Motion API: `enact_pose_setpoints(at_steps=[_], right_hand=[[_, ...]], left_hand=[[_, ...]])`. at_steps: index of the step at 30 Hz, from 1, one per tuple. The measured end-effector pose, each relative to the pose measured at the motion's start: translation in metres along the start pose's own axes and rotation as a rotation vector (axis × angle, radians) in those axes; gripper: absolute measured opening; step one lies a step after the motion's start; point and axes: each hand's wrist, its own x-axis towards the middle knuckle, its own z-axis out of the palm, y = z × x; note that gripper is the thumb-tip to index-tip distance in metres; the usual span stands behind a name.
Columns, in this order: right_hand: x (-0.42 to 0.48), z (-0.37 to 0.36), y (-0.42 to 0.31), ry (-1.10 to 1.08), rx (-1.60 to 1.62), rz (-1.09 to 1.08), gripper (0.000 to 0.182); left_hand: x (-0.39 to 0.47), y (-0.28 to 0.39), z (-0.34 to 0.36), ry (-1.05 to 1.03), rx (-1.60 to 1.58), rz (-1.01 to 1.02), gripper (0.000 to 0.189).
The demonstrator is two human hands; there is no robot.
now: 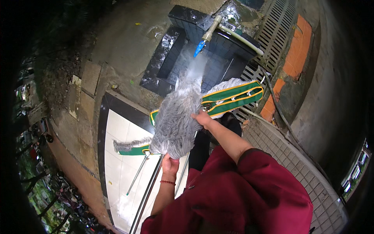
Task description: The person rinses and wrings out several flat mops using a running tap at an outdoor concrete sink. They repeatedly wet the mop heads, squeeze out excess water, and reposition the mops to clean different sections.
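Note:
A shaggy grey mop head (178, 120) stretches from in front of me to a dark tiled basin (157, 80), its far end wet and pale. Water (196, 65) pours onto that end from a tap with a blue handle (199, 48). My left hand (170, 164) grips the near end, fingers partly hidden beneath the strands. At the right edge, my right hand (201, 118) pinches the mop with its thumb on top. Just beyond this hand lies a flat mop with green backing and yellow trim (233, 98).
Another green-backed mop piece (131, 149) and a thin pole (137, 175) lie over white tiles (117, 128). A thicker metal pole (146, 194) runs beside my left forearm. Drain grating (274, 35), a dark hose (277, 105) and orange tiles (298, 46) are on the right.

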Motion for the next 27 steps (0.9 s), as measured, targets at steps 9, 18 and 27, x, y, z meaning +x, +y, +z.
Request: enact_pose_setpoints(at_steps=[9,18,27], right_hand=[[-0.003,-0.086,0.015,-0.277,-0.024,0.114,0.055],[-0.010,-0.242,0.086,0.019,-0.155,0.079,0.017],[-0.039,-0.305,0.136,0.153,-0.799,-0.013,0.024]], left_hand=[[0.006,0.031,0.024,-0.013,0.302,0.024,0.041],[0.009,0.114,0.174,-0.342,1.437,0.425,0.032],[-0.020,0.077,0.333,-1.082,2.542,1.283,0.020]])
